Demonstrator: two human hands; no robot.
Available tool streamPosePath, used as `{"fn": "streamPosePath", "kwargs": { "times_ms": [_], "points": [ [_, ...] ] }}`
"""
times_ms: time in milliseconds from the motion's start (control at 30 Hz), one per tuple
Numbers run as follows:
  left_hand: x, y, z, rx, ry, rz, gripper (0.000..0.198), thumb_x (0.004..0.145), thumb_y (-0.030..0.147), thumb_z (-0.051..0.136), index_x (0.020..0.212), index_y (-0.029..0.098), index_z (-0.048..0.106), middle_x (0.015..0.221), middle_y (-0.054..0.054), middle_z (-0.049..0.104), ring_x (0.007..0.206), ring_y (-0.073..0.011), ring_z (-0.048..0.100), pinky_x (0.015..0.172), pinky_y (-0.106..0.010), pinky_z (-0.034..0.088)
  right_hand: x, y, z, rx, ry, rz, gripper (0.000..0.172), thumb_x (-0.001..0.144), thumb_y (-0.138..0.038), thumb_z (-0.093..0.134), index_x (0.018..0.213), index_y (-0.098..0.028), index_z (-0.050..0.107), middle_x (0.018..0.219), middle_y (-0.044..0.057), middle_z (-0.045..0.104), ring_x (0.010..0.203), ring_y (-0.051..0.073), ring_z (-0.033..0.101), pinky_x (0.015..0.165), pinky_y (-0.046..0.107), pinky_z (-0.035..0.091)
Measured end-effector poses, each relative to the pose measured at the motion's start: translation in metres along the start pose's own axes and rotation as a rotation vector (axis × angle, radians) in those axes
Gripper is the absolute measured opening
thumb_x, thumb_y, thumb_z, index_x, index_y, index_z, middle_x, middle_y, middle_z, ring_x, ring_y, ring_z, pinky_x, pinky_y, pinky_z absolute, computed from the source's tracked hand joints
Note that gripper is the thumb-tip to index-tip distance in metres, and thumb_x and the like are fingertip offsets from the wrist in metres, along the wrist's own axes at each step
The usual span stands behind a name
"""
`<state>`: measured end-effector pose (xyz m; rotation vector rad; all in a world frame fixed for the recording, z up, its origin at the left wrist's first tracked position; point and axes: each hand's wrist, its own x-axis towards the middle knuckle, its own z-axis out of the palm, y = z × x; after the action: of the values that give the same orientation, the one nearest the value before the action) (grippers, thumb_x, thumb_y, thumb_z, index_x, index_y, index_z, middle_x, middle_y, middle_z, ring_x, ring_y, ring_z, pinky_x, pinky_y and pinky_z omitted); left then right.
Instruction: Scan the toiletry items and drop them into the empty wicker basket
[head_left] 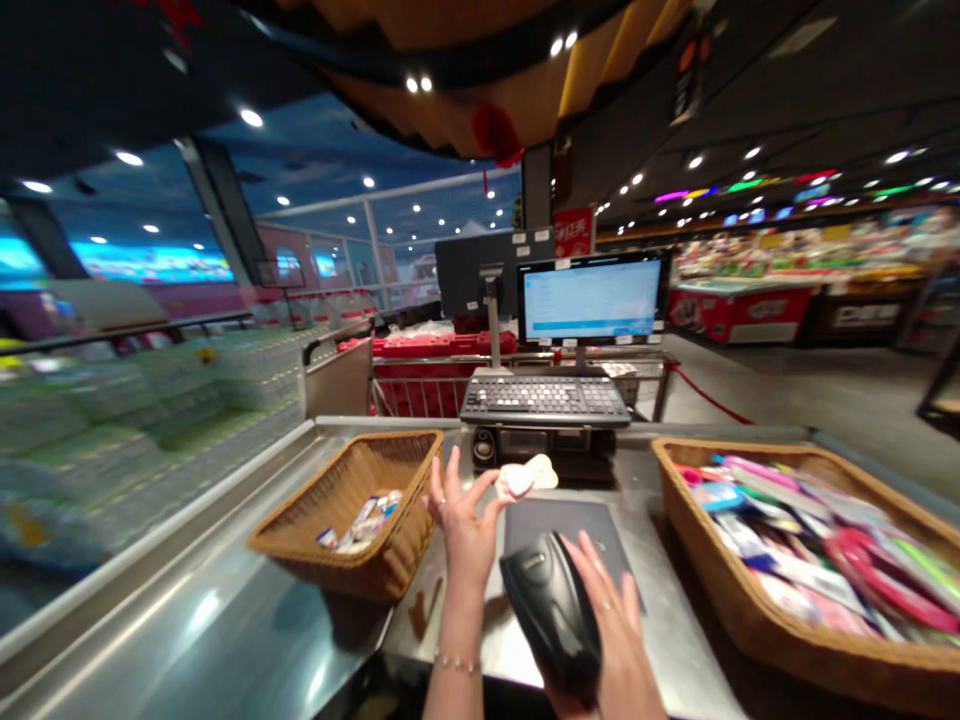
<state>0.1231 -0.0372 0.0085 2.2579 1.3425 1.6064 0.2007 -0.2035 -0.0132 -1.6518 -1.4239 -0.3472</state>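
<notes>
Pale packet: held at the fingertips of left hand, other fingers splayed, over dark pad. At 6 o'clock, black scanner, clasped by right hand. Sparse basket at 9, full basket at 3, keyboard at 12.

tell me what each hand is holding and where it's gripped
The right hand holds a black barcode scanner, fingers wrapped on its lower, handle end. The left hand pinches a small pale packet by its left edge.
</notes>
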Motion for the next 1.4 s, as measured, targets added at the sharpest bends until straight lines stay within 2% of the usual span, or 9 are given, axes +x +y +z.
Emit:
{"fn": "streamPosePath", "kwargs": {
  "times_ms": [533,667,833,1067,1233,1400],
  "points": [
    [0.000,-0.015,-0.008,-0.011,0.040,-0.014,0.024,0.075,0.019,0.071,0.095,0.031,0.076,0.148,-0.007,0.045,0.144,-0.0345,0.025,0.114,-0.060,0.025,0.001,-0.011,0.009,-0.034,-0.055,-0.038,0.084,0.077,-0.028,0.043,0.154,-0.023,0.008,0.144,0.017,0.050,0.138,0.041,0.038,0.101,0.077,0.026],
    [0.000,-0.018,-0.010,-0.002,0.050,-0.018,0.023,0.074,0.021,0.072,0.095,0.031,0.077,0.147,-0.007,0.045,0.143,-0.0347,0.026,0.114,-0.060,0.025,0.001,-0.012,0.013,-0.042,-0.048,-0.036,0.081,0.081,-0.030,0.041,0.154,-0.024,0.006,0.142,0.018,0.052,0.136,0.041,0.041,0.101,0.078,0.027],
    [0.001,-0.023,-0.013,0.000,0.049,-0.011,0.025,0.074,0.020,0.071,0.097,0.031,0.076,0.148,-0.007,0.044,0.144,-0.0350,0.025,0.115,-0.059,0.026,0.000,-0.014,0.016,0.018,-0.059,-0.050,0.078,0.082,-0.032,0.041,0.153,-0.022,0.009,0.145,0.018,0.048,0.141,0.040,0.033,0.103,0.077,0.024],
    [0.002,-0.029,-0.019,0.020,0.063,-0.026,0.025,0.074,0.021,0.072,0.096,0.031,0.077,0.148,-0.007,0.045,0.144,-0.0350,0.026,0.115,-0.060,0.026,0.004,-0.019,0.017,-0.005,-0.090,-0.056,0.085,0.078,-0.029,0.043,0.153,-0.023,0.005,0.143,0.020,0.050,0.137,0.042,0.039,0.099,0.079,0.027],
    [0.001,-0.035,-0.021,0.009,0.057,-0.048,0.023,0.075,0.021,0.070,0.096,0.031,0.076,0.149,-0.006,0.044,0.145,-0.0342,0.024,0.116,-0.060,0.024,0.002,-0.019,0.022,0.033,-0.105,-0.068,0.080,0.081,-0.030,0.041,0.153,-0.023,0.007,0.146,0.018,0.047,0.141,0.041,0.033,0.101,0.078,0.025],
    [0.002,-0.040,-0.023,-0.014,0.060,-0.057,0.024,0.075,0.019,0.070,0.095,0.030,0.076,0.150,-0.005,0.042,0.145,-0.0337,0.023,0.116,-0.059,0.027,0.002,-0.021,0.025,0.021,-0.126,-0.082,0.081,0.083,-0.027,0.043,0.153,-0.021,0.003,0.146,0.021,0.046,0.141,0.042,0.032,0.102,0.078,0.023]
  ]
}}
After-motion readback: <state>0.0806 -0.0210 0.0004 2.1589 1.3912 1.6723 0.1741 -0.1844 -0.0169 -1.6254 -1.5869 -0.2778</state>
